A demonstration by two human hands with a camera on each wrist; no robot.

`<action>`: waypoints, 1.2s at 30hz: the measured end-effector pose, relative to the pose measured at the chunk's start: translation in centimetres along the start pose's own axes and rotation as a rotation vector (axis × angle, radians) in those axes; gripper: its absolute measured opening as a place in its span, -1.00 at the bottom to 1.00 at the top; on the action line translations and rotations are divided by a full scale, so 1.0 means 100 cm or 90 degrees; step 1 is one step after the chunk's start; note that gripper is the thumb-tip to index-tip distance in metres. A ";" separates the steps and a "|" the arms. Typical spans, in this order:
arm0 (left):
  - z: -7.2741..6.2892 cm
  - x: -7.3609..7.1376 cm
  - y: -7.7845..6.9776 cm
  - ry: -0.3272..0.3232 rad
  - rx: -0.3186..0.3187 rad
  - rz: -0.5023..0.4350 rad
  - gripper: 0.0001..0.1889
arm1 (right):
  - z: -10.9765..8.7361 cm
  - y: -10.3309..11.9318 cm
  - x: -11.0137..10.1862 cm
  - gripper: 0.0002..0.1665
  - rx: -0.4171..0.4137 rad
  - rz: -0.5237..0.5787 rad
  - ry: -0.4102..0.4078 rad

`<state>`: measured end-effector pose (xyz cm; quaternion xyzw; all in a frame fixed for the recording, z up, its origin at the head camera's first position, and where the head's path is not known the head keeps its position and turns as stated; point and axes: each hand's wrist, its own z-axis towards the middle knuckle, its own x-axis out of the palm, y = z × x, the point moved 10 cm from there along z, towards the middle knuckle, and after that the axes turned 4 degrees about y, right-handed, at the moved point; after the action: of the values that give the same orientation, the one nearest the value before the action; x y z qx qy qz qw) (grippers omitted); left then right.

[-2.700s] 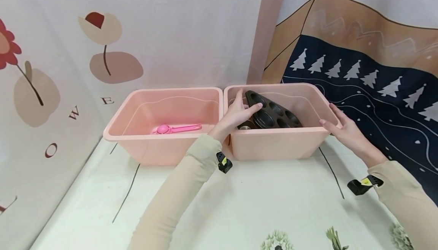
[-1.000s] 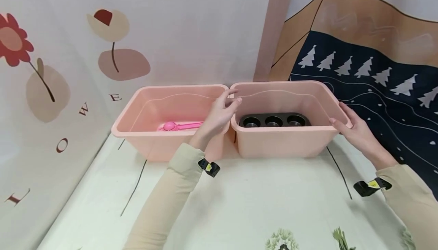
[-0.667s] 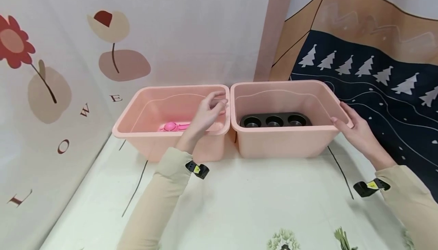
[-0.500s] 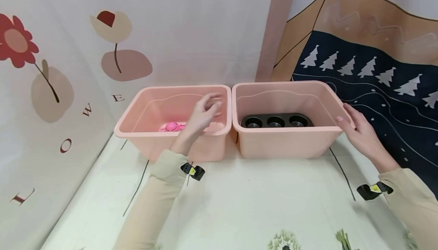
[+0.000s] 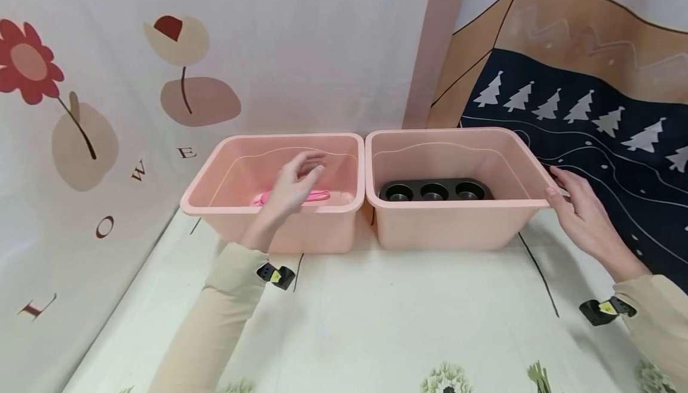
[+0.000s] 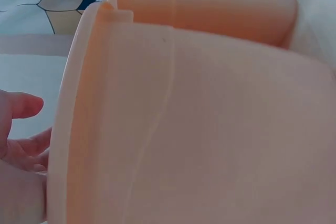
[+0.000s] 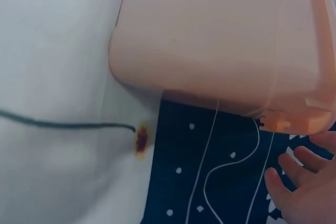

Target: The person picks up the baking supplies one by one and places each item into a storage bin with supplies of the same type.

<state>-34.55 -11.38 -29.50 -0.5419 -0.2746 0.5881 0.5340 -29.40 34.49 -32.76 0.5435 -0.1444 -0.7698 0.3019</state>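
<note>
In the head view my left hand [image 5: 292, 187] hovers over the left pink bin [image 5: 271, 227], fingers loosely bent and holding nothing. Inside that bin lies a bright pink plastic tool [image 5: 317, 196] with a long handle, partly covered by the hand in this view. A black muffin pan [image 5: 443, 185] lies flat in the right pink bin [image 5: 441, 226]; the front wall hides its lower part. My right hand [image 5: 583, 214] is at that bin's right rim with spread, relaxed fingers. In the right wrist view its fingertips [image 7: 270, 174] stand just off the rim corner.
Both bins stand side by side on a pale cloth-covered table [image 5: 376, 321]. A patterned curtain [image 5: 301, 52] rises right behind them. To the right, a dark blue cloth section with white trees [image 5: 548, 103] reaches down beside the right bin.
The muffin pan, tilted in my left hand earlier, now lies flat in the right bin. My left hand has moved left over the other bin; my right hand has eased outward off the rim.
</note>
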 end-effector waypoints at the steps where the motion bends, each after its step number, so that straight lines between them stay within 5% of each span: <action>1: -0.002 -0.003 -0.001 -0.001 0.003 0.017 -0.64 | 0.000 0.001 0.000 -0.36 -0.006 -0.005 0.000; 23: -0.051 -0.055 0.004 0.050 0.047 0.296 -0.52 | -0.005 0.007 -0.010 -0.28 -0.043 -0.157 0.063; 36: -0.094 -0.103 0.004 0.023 0.136 0.454 -0.46 | -0.015 -0.004 -0.010 -0.12 -0.004 -0.259 0.090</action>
<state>-27.55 -23.43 -28.80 -0.5546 0.0036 0.7530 0.3540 -27.94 35.59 -32.79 0.6132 -0.0076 -0.7753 0.1512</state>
